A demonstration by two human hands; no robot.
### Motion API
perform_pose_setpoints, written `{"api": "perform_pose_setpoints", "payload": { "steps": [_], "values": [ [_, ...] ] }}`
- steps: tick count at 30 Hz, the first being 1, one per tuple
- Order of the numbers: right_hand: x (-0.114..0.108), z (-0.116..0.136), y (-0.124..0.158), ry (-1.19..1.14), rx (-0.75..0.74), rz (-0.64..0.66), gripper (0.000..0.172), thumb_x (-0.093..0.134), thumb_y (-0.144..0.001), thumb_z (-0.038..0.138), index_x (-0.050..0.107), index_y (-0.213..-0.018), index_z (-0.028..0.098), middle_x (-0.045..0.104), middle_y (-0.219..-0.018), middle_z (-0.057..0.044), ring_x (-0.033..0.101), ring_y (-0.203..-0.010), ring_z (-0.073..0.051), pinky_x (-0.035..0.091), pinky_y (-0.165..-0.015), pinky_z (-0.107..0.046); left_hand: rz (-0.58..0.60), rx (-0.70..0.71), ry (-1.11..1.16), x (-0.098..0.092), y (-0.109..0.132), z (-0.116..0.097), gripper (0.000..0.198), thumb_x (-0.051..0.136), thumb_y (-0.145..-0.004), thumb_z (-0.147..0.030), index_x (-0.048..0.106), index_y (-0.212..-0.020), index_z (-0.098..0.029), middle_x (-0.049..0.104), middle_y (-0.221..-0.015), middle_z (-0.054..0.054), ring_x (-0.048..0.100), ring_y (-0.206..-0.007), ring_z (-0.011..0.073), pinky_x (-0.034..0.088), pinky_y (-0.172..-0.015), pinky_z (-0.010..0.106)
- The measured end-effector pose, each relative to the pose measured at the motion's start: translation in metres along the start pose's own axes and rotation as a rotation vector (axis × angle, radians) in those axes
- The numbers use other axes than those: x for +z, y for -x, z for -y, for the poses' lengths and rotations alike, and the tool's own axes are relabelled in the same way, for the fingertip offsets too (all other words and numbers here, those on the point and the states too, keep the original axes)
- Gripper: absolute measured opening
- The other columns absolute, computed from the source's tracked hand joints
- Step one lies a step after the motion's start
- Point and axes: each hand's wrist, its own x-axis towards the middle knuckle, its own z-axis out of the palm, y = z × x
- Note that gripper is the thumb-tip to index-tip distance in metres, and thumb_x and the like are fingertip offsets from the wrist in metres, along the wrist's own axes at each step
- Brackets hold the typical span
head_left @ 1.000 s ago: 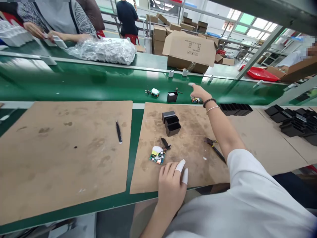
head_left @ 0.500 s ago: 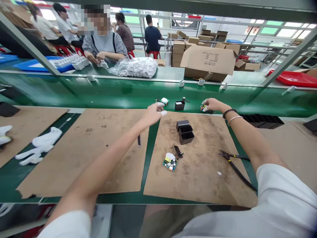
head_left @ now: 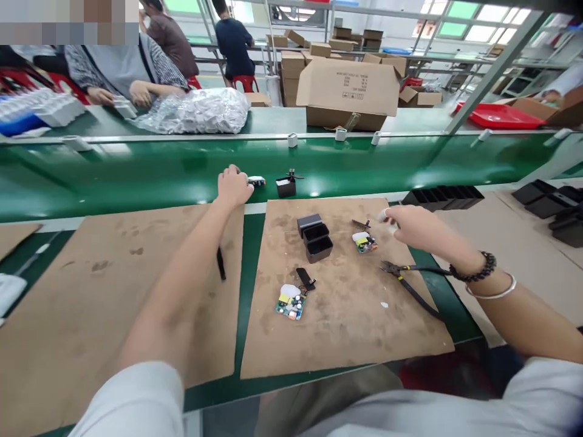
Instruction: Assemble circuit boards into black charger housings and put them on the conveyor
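Observation:
My left hand (head_left: 234, 186) reaches out onto the green conveyor belt (head_left: 136, 176), its fingers curled round the end of a small circuit board (head_left: 257, 180). A black casing (head_left: 285, 186) with a part sticking out of it stands on the belt just right of that board. My right hand (head_left: 412, 224), with white cots on the fingertips, hovers loosely open over the right cardboard mat (head_left: 355, 328). It sits just right of a second circuit board (head_left: 364, 241) and does not touch it. Three black casings (head_left: 316, 236) are clustered mid-mat, and a third board (head_left: 290, 300) lies nearer me.
Black-handled pliers (head_left: 410, 282) lie under my right wrist. A black tool (head_left: 221, 264) rests on the left mat. Black trays (head_left: 441, 196) line the right side. Across the belt are a cardboard box (head_left: 348, 91), a bag of white parts (head_left: 195, 110) and a co-worker's hands (head_left: 136, 94).
My left hand has reached the belt and closed on the board there. My right hand drew back from the belt to the mat, where a second circuit board now lies.

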Motion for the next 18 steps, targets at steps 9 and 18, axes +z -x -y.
{"api": "perform_pose_setpoints", "payload": {
  "steps": [9,18],
  "values": [
    [0.055,0.038,-0.013,-0.064,-0.014,-0.082,0.041,0.067,-0.095,0.039,0.068,-0.123,0.009,0.075,-0.122,-0.025,0.072,-0.116,-0.038,0.052,-0.087,-0.038,0.384,0.113,-0.324,-0.024,0.164,-0.042,0.013,0.071,-0.079,-0.029,0.073,-0.075,-0.017,0.071,-0.117,0.013,0.068,-0.109,0.035,0.051,-0.107,0.054],
    [0.019,0.041,0.005,-0.129,-0.144,-0.118,0.023,0.065,-0.087,0.014,0.078,-0.106,0.013,0.082,-0.109,-0.015,0.075,-0.101,-0.026,0.049,-0.08,-0.029,0.303,0.506,-0.46,0.026,0.182,-0.08,0.038,0.052,-0.095,-0.037,0.067,-0.122,-0.016,0.069,-0.122,0.018,0.072,-0.099,0.0347,0.061,-0.084,0.046]
  ]
}}
